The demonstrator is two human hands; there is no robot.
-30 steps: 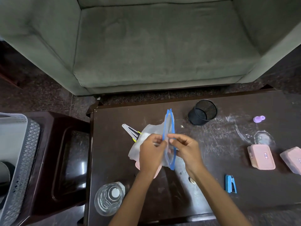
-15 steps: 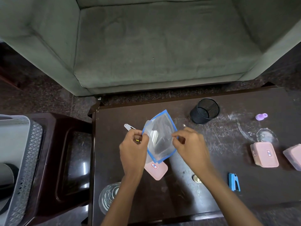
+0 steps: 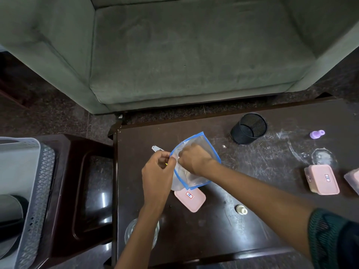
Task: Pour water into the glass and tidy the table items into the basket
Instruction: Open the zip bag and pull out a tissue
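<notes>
A clear plastic pouch with a blue border (image 3: 198,179) is held above the dark table (image 3: 252,239). My left hand (image 3: 158,171) pinches its left edge. My right hand (image 3: 194,159) lies across its upper part, fingers closed on its mouth. A pink lidded box (image 3: 191,199) rests on the table just below the pouch. A glass (image 3: 130,232) stands at the table's front left, partly hidden by my left forearm. The grey basket (image 3: 37,191) sits at the far left on a low stool.
A black mesh pen cup (image 3: 248,128), a purple cap (image 3: 316,133), a clear lid (image 3: 324,159), two more pink boxes (image 3: 321,179) and a small white cap (image 3: 241,209) are on the table. A metal clip (image 3: 156,148) lies behind my left hand. A grey sofa (image 3: 194,51) stands beyond.
The pouch has turned from edge-on to flat and open-faced. My right hand has moved left across its top toward my left hand. The view has shifted so the blue stapler is out of sight.
</notes>
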